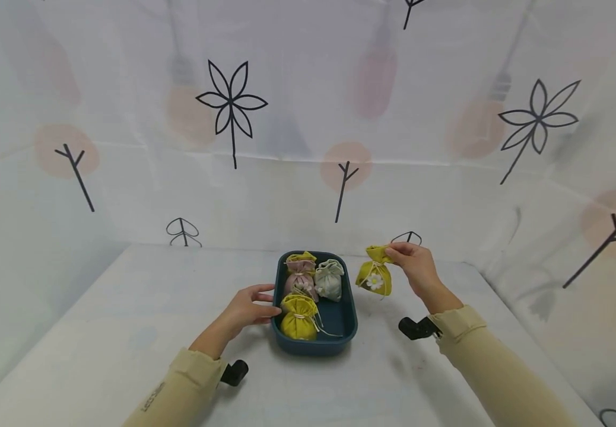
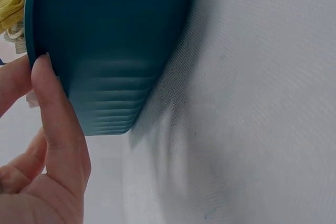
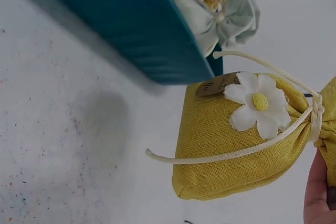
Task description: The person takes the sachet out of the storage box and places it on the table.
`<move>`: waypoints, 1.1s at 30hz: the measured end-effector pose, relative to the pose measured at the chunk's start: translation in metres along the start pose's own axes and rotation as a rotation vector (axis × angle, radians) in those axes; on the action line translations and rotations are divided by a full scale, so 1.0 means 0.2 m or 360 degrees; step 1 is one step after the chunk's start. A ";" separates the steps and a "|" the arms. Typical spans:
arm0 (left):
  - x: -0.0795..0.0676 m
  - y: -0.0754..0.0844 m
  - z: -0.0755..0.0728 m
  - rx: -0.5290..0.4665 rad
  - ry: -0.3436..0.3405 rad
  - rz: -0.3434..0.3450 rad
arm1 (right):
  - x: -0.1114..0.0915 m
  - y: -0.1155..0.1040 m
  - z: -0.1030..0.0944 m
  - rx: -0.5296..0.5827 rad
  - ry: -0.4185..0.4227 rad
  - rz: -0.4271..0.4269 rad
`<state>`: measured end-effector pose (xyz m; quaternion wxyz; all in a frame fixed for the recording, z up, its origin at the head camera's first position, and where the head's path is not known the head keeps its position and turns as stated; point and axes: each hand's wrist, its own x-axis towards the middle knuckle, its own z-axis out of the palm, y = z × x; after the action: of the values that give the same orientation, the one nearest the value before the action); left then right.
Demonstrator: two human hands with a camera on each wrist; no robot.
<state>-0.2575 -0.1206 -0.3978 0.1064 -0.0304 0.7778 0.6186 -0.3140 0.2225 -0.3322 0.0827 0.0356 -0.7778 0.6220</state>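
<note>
My right hand [image 1: 417,270] pinches the gathered top of a yellow drawstring pouch [image 3: 226,145], which hangs in the air just right of a dark blue plastic bin [image 1: 313,348]. A white flower [image 3: 257,103], a brown tag and cream cords show on the pouch. At the bin's left side, my left hand [image 1: 244,309] grips the rim between thumb and finger. Inside the bin, another yellow pouch [image 1: 298,323] lies at the near left, a pink pouch [image 1: 298,281] behind it, and a pale green pouch [image 1: 329,281] at the far right. Yellow cloth [image 1: 304,256] shows behind the pink one.
The bin stands on a white table [image 1: 180,308]. A pale cloth backdrop [image 1: 286,136] with printed plants rises behind the table and along both sides. Black wrist mounts [image 1: 235,372] stick out near both sleeves.
</note>
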 end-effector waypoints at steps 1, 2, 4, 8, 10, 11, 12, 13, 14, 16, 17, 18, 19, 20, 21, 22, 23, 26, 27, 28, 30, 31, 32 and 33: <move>0.00 0.00 0.00 -0.0002 -0.0002 -0.0002 | 0.01 0.01 0.00 -0.0003 0.0008 0.0005; 0.00 0.00 0.00 -0.0003 -0.0003 -0.0005 | 0.01 0.02 0.00 0.0001 0.0013 0.0013; 0.00 0.00 -0.01 -0.0005 -0.0006 -0.0008 | 0.03 0.04 0.01 -0.0002 0.0024 0.0029; 0.00 -0.01 -0.01 -0.0005 -0.0001 -0.0011 | 0.05 0.07 0.02 0.0008 0.0038 0.0069; 0.00 -0.01 -0.01 -0.0004 0.0002 -0.0010 | 0.06 0.09 0.02 0.0009 0.0041 0.0079; 0.00 -0.01 -0.01 -0.0006 0.0004 -0.0011 | 0.06 0.10 0.03 0.0016 0.0045 0.0084; 0.01 -0.01 -0.01 -0.0006 0.0004 -0.0009 | 0.07 0.10 0.03 0.0020 0.0049 0.0086; 0.01 -0.01 -0.01 -0.0007 0.0003 -0.0009 | 0.07 0.11 0.04 0.0022 0.0055 0.0088; 0.01 -0.01 -0.01 -0.0006 0.0003 -0.0008 | 0.08 0.12 0.04 0.0020 0.0058 0.0088; 0.01 -0.01 -0.01 -0.0009 -0.0003 -0.0004 | 0.08 0.14 0.04 0.0016 0.0069 0.0096; 0.01 -0.01 -0.01 -0.0010 -0.0005 -0.0002 | 0.09 0.15 0.05 0.0011 0.0075 0.0106; 0.01 -0.01 -0.01 -0.0012 -0.0008 0.0002 | 0.09 0.16 0.05 0.0007 0.0080 0.0115; 0.01 -0.01 -0.01 -0.0014 -0.0011 0.0003 | 0.10 0.18 0.05 0.0005 0.0086 0.0129; 0.01 -0.01 -0.01 -0.0015 -0.0014 0.0006 | 0.10 0.19 0.05 -0.0010 0.0091 0.0141; 0.01 -0.01 0.00 -0.0019 -0.0018 0.0006 | 0.10 0.20 0.05 -0.0032 0.0093 0.0151; 0.01 -0.01 0.00 -0.0021 -0.0022 0.0007 | 0.10 0.22 0.05 -0.0045 0.0093 0.0157; 0.01 -0.01 0.00 -0.0022 -0.0026 0.0008 | 0.10 0.23 0.05 -0.0052 0.0099 0.0163; 0.01 -0.01 0.00 -0.0025 -0.0036 0.0007 | 0.10 0.27 0.04 -0.0081 0.0115 0.0163; 0.01 -0.01 0.00 -0.0028 -0.0037 0.0007 | 0.10 0.28 0.04 -0.0076 0.0120 0.0160; 0.01 -0.01 0.00 -0.0028 -0.0036 0.0009 | 0.10 0.28 0.04 -0.0061 0.0125 0.0160; 0.01 -0.01 0.00 -0.0031 -0.0027 0.0006 | 0.10 0.29 0.03 -0.0058 0.0126 0.0161; 0.01 -0.01 0.00 -0.0031 -0.0023 0.0005 | 0.10 0.30 0.03 -0.0053 0.0123 0.0163; 0.01 -0.01 0.00 -0.0028 -0.0022 0.0010 | 0.10 0.30 0.03 -0.0057 0.0119 0.0166; 0.01 -0.01 0.00 -0.0031 -0.0021 0.0008 | 0.10 0.30 0.03 -0.0066 0.0115 0.0173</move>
<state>-0.2591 -0.1213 -0.3996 0.1097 -0.0255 0.7711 0.6267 -0.3431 0.2308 -0.3872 0.0776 -0.0307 -0.7879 0.6101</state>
